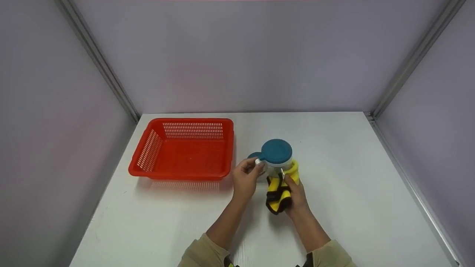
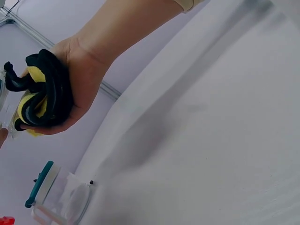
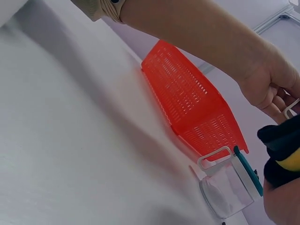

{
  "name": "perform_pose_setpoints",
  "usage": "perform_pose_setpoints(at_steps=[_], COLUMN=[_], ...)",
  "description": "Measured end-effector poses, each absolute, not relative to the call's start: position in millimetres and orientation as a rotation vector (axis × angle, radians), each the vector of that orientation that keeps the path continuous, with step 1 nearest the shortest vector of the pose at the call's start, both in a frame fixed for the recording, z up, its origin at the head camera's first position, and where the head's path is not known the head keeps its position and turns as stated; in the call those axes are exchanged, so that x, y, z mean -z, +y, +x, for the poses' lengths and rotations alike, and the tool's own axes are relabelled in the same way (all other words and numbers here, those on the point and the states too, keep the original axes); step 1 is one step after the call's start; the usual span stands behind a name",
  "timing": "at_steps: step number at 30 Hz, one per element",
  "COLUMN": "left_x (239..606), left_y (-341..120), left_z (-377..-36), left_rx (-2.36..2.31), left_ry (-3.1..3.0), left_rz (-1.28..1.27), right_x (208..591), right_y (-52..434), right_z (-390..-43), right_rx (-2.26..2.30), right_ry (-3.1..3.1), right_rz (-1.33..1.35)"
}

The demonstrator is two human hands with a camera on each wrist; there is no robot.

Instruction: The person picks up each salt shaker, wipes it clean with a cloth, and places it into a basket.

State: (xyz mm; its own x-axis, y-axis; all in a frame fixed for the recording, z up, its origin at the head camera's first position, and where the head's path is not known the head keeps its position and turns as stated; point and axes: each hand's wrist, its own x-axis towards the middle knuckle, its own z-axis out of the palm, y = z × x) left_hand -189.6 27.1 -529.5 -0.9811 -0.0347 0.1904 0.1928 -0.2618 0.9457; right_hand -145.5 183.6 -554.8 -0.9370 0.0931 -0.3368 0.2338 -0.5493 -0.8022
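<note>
Ample bare table (image 1: 352, 193) beside basket (image 1: 183, 174)

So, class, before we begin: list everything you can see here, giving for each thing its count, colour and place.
basket: one, red, slotted, on the table left of the cups, nothing inside
held cup: one, clear with teal lid and white handle, lifted at the table's middle
standing cup: one, clear with teal lid, on the table beside the basket, behind the held one
cloth: one, yellow and black, bunched against the held cup
table: one, white
walls: three, pale grey-lilac, around the table
sleeves: two, beige, bottom edge
left grip: one bare hand, pinching the held cup's handle
right grip: one bare hand, gripping the cloth
</note>
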Motion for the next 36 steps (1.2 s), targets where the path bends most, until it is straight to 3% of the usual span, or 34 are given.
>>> perform_pose_setpoints(at_steps=[27, 36], left_x=[527, 526], left_y=[9, 2], left_z=[-196, -198], left_rx=[2.316, 2.295], left_ry=[-1.877, -1.859], left_rz=[-0.082, -0.093], right_x=[557, 569], right_y=[204, 234], right_z=[-148, -155], right_rx=[2.525, 1.986], right_ry=[1.845, 2.580], right_rz=[0.641, 0.481])
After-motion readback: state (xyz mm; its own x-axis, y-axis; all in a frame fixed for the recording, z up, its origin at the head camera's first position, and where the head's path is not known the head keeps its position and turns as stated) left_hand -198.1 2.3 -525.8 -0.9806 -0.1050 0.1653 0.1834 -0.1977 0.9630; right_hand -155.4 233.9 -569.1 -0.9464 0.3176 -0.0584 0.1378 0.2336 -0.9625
